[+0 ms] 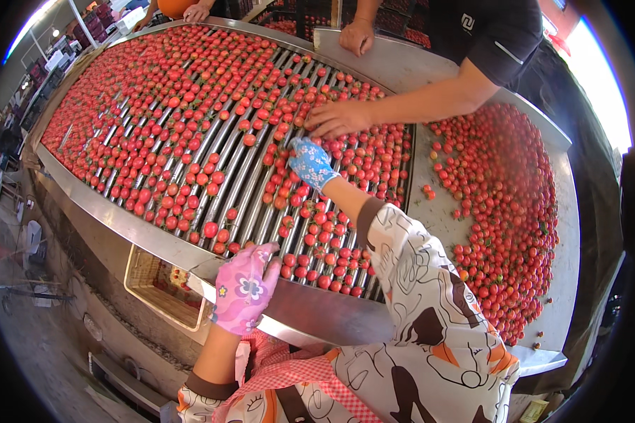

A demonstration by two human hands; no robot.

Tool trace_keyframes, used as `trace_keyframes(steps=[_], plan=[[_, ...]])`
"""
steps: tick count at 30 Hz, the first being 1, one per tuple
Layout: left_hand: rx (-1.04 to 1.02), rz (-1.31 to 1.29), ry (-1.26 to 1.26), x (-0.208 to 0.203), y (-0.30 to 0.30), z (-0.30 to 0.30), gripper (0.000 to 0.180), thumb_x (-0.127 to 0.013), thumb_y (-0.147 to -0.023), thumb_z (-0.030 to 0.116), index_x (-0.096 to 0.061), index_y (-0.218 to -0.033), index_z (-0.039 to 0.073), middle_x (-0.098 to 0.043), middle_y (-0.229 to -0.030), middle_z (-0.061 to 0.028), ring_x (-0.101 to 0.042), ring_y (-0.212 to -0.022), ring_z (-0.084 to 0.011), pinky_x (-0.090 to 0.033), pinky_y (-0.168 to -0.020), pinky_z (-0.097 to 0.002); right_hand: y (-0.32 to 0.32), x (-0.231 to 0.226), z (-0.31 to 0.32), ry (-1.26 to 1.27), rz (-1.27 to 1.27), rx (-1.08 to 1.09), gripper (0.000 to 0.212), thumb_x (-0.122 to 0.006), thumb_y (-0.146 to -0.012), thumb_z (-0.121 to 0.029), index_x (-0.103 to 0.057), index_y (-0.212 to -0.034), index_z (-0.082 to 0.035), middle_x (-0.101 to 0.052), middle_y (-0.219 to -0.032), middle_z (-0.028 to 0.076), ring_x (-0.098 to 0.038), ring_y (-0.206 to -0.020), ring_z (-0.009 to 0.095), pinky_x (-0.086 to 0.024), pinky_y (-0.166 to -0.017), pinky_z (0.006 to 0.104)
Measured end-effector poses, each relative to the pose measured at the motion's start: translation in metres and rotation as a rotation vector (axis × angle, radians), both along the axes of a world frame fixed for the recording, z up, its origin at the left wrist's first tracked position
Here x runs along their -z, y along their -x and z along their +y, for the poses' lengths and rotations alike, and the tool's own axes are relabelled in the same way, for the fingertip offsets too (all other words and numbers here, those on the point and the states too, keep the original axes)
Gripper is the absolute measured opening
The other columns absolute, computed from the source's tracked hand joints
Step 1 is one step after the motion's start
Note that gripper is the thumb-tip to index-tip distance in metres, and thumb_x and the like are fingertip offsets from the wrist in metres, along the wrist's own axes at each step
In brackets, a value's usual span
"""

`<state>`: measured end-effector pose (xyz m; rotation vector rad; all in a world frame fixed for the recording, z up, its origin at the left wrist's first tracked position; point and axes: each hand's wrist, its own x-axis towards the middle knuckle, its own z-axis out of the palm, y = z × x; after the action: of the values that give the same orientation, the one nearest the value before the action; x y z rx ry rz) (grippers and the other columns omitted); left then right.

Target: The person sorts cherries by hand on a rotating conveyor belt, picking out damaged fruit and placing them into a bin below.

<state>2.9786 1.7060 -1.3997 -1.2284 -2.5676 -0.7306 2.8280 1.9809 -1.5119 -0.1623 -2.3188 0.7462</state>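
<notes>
Small red tomatoes point(180, 141) with green stems lie over a bed of metal rollers point(243, 166). My right hand point(312, 163), in a blue flowered glove, reaches to the middle of the rollers among the tomatoes. Its fingers are bunched together, and whatever they grip is hidden. At the near metal rim point(148, 225) is my left hand point(245, 287), in a pink flowered glove, thumb apart from the fingers and nothing visible in it. Just beyond my right hand, a co-worker's bare hand point(340, 118) lies low over the tomatoes.
A metal tray point(441, 229) at the right holds a large heap of tomatoes point(508, 233). Below the near rim stands a yellowish plastic crate point(144, 271) with some tomatoes in it. The co-worker's other hand point(358, 37) rests at the far edge; another person's hands point(199, 10) are at the far left.
</notes>
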Motion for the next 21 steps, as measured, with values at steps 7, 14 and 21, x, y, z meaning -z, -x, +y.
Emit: trace_keyframes(steps=[7,14,21], plan=[[0.066,0.031,-0.05,0.008,-0.004,0.009,0.018,-0.068,-0.083,0.012,-0.067,-0.101,0.007,-0.069,-0.09,-0.0145,-0.066,-0.081,-0.0337,-0.054,-0.073,-0.0399,0.047,-0.03,0.033,-0.162,-0.051,0.014,0.044,-0.051,-0.079,-0.003,-0.059,-0.122,-0.009,-0.061,-0.107,0.023,-0.062,-0.1,0.039,-0.051,-0.085,0.0466],[0.043,-0.075,-0.008,0.007,-0.01,0.013,0.023,-0.062,-0.089,0.019,-0.066,-0.108,0.006,-0.069,-0.095,-0.0139,-0.066,-0.085,-0.0315,-0.053,-0.076,-0.0398,0.052,-0.038,0.054,-0.153,-0.275,-0.126,0.038,-0.062,-0.082,-0.015,-0.058,-0.118,-0.005,-0.065,-0.104,0.022,-0.063,-0.101,0.037,-0.051,-0.085,0.0462],[-0.204,-1.251,-0.745,0.002,0.012,0.025,0.05,-0.056,-0.097,0.03,-0.046,-0.136,0.001,-0.061,-0.12,-0.0158,-0.066,-0.097,-0.0281,-0.054,-0.09,-0.0411,-0.065,-0.061,-0.039,0.32,-0.02,-0.406,0.042,-0.067,-0.087,-0.016,-0.055,-0.127,-0.007,-0.069,-0.101,0.015,-0.068,-0.09,0.023,-0.056,-0.075,0.0349]])
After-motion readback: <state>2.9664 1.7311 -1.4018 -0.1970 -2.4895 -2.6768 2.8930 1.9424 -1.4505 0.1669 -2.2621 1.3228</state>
